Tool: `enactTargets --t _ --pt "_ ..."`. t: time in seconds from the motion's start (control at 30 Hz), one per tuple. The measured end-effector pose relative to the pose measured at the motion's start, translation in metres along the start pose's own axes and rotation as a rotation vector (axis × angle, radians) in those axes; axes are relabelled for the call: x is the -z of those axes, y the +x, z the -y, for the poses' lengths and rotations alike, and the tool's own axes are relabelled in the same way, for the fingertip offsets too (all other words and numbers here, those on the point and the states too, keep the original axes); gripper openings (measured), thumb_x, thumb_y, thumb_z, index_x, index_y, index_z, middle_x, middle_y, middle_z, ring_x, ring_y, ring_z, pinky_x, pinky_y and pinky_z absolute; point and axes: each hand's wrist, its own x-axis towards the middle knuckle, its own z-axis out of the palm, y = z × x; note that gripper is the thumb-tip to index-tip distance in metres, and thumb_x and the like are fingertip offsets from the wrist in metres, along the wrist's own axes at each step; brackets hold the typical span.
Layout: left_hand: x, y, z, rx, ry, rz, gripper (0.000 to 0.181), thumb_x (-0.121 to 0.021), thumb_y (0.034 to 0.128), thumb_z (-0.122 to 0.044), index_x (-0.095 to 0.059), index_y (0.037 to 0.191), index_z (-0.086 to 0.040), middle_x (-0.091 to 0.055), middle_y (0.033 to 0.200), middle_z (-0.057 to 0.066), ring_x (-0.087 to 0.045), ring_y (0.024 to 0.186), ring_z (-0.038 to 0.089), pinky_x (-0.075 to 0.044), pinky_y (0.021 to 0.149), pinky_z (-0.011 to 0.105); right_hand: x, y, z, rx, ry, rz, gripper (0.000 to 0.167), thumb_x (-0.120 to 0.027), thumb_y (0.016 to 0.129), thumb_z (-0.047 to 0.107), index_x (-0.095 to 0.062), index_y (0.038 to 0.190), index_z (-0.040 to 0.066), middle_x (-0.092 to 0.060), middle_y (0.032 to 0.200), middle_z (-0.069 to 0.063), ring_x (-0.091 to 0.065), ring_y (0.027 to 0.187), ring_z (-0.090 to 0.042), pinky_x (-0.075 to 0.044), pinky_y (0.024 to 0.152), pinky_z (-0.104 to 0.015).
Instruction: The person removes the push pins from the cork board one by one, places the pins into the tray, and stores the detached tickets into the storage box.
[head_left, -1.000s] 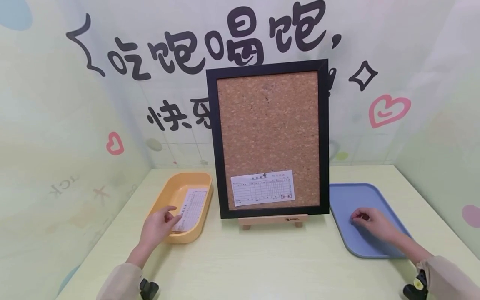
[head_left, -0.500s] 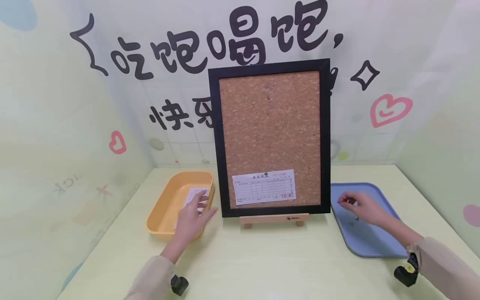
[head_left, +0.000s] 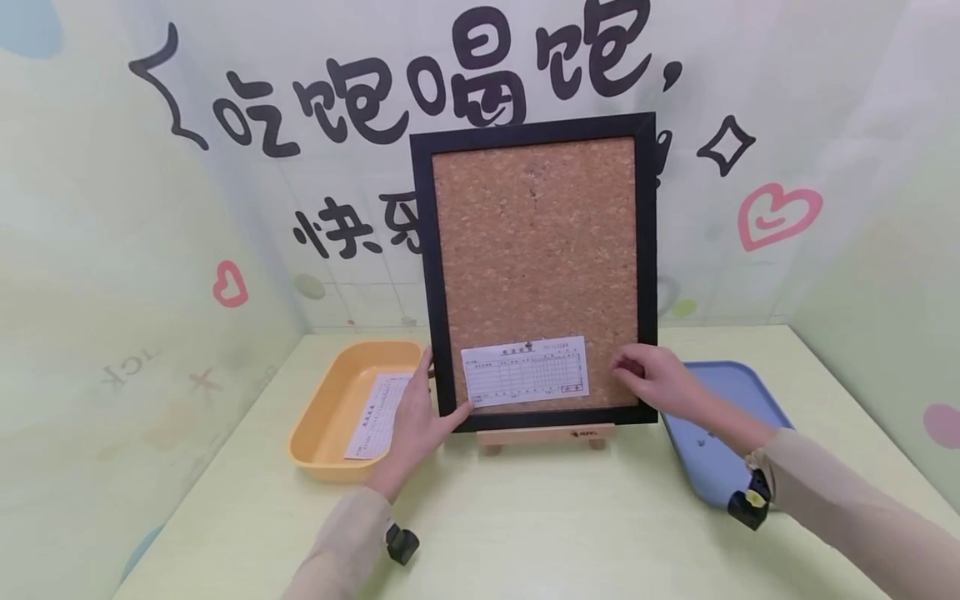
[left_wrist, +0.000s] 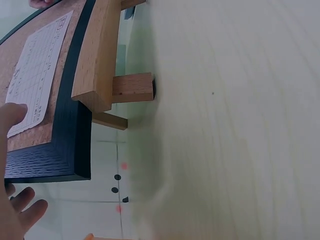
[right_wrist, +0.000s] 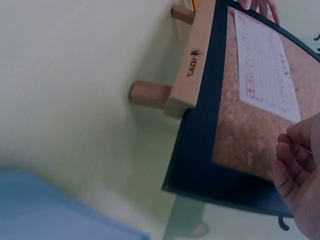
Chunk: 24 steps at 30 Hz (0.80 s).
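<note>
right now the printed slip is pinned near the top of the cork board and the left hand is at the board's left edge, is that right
Not quite: the printed slip is pinned near the bottom of the cork board, as the head view shows. The left hand is at the board's left edge, as you say.

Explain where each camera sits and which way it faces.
Head: on the head, facing forward and down at the corkboard; left hand, right hand and sleeves show.
Left wrist: worn there, facing the corkboard's lower left corner; left hand, right fingers show.
Right wrist: worn there, facing the corkboard's lower right corner; right hand, left fingers show.
Both wrist views share paper and stand.
</note>
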Motion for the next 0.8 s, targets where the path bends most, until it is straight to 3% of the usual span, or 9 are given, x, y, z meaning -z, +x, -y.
enactTargets --t 0.2,0.43,0.8 --pt "-0.009 0.005 0.000 -0.036 -0.010 -0.068 0.101 -0.079 0.0682 -0.024 -0.014 0.144 -0.008 -0.031 0.144 0.016 -0.040 0.122 0.032 -0.038 0.097 0.047 -0.009 0.018 0.012 0.033 0.022 -0.001 0.004 -0.060 0.084 0.001 -0.064 0.084 0.003 -0.064 0.079 -0.005 -0.049 0.063 -0.012 -0.046 0.055 -0.023" --pt "-0.015 0.004 -0.001 0.030 -0.053 -0.062 0.103 -0.078 0.0700 -0.023 -0.009 0.146 -0.015 -0.024 0.147 0.013 -0.033 0.129 0.031 -0.033 0.101 0.046 -0.022 0.039 0.023 0.062 -0.011 -0.030 0.007 -0.061 0.083 0.002 -0.064 0.089 0.003 -0.064 0.080 -0.005 -0.051 0.063 -0.011 -0.047 0.056 -0.023" --pt "-0.017 0.004 0.000 0.008 -0.081 -0.073 0.104 -0.078 0.0699 -0.021 -0.007 0.146 -0.016 -0.022 0.148 0.010 -0.029 0.131 0.029 -0.032 0.102 0.045 -0.040 0.059 0.039 0.084 -0.035 -0.056 0.010 -0.063 0.081 0.004 -0.065 0.091 0.005 -0.065 0.081 -0.004 -0.054 0.065 -0.009 -0.047 0.058 -0.023"
